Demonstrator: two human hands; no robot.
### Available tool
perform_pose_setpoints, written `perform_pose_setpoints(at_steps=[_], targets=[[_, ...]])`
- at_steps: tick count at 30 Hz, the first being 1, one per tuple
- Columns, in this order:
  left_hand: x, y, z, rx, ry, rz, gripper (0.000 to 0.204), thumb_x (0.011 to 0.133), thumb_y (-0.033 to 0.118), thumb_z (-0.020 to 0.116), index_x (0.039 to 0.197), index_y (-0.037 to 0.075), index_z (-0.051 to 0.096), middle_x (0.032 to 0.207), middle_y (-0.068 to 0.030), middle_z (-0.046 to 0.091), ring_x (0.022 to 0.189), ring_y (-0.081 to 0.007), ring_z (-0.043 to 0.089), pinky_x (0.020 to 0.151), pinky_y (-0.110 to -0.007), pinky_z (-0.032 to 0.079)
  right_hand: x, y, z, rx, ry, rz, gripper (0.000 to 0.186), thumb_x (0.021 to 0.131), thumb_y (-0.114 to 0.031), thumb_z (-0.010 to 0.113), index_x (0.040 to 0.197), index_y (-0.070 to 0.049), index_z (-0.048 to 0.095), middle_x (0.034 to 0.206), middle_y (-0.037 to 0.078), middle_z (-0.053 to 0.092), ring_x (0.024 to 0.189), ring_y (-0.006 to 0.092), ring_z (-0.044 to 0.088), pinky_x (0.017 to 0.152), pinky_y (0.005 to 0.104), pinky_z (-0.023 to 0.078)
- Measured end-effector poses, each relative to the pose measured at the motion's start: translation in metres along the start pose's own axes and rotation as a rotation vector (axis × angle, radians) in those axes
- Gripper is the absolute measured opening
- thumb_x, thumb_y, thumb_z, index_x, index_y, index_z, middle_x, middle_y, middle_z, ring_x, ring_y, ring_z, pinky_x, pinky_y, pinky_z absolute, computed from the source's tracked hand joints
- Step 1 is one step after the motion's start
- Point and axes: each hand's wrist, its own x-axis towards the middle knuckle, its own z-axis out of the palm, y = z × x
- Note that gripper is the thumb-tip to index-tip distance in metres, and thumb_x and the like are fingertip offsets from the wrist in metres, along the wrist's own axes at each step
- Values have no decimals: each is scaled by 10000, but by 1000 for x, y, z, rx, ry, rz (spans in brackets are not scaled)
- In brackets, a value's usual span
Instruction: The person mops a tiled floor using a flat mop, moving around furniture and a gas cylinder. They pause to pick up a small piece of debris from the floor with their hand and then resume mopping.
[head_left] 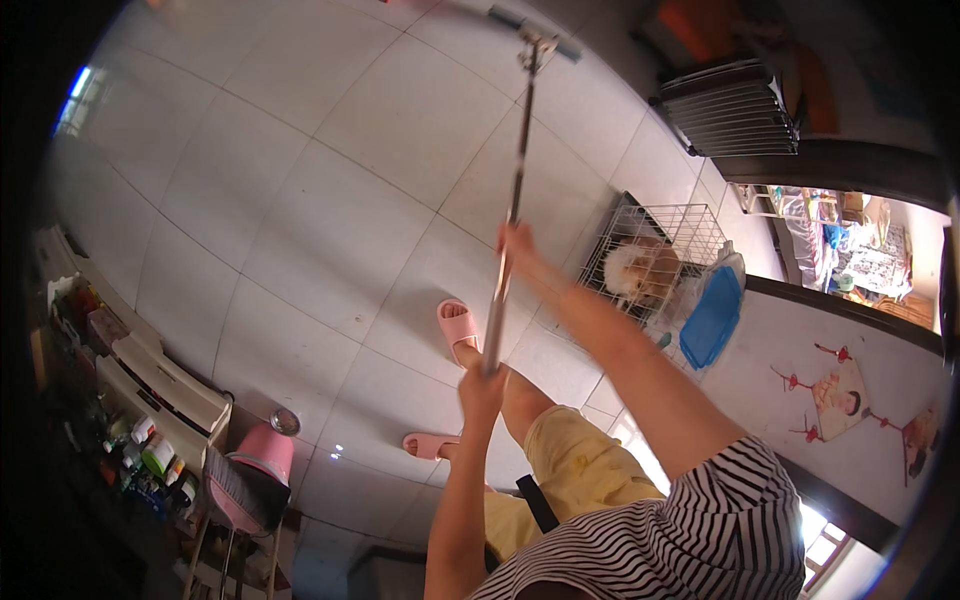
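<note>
A long mop handle (pixel 520 160) runs across the middle of the view, ending in a wide, flat dark mop head (pixel 535 40) at the top, by the floor. My left hand (pixel 482 390) is closed round the handle's near end, close to my legs. Further up the same pole, my right hand (pixel 517 245) grips it with the arm stretched forward. Motion softens the outline of the right hand and the mop head, so the head's exact type is hard to make out.
White floor tiles (pixel 360 220) spread ahead and left. A wire cage (pixel 655 250) holding a fluffy white-and-tan animal stands at right, beside a blue plastic piece (pixel 712 315). On the left are a pink bucket (pixel 265 450), a dustpan (pixel 240 490) and a shelf of bottles (pixel 155 450).
</note>
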Motion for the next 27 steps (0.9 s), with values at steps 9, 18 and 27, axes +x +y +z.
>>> perform_pose_setpoints(at_steps=[9, 18, 27], targets=[[52, 109, 12, 120, -232, 187, 367, 790, 278, 543, 862, -79, 491, 695, -235, 573, 657, -360, 589, 580, -404, 444, 102, -80, -61, -412, -101, 130, 310, 824, -211, 519, 881, 84, 438, 630, 158, 543, 466, 247, 564, 408, 388, 486], [-263, -176, -160, 382, 76, -427, 338, 633, 258, 666, 831, 9, 551, 720, -185, 582, 678, -326, 584, 622, -383, 451, -346, 182, 83, -461, -35, 188, 381, 810, -116, 496, 1041, 126, 312, 800, 184, 530, 546, 261, 581, 475, 353, 499], [-431, -198, -257, 620, 60, -895, 296, 622, 244, 659, 767, -6, 594, 666, -189, 583, 612, -305, 574, 582, -405, 437, -549, 169, 97, -23, -536, 700, 250, 763, -52, 517, 930, 63, 372, 669, 108, 536, 493, 203, 557, 471, 317, 481]])
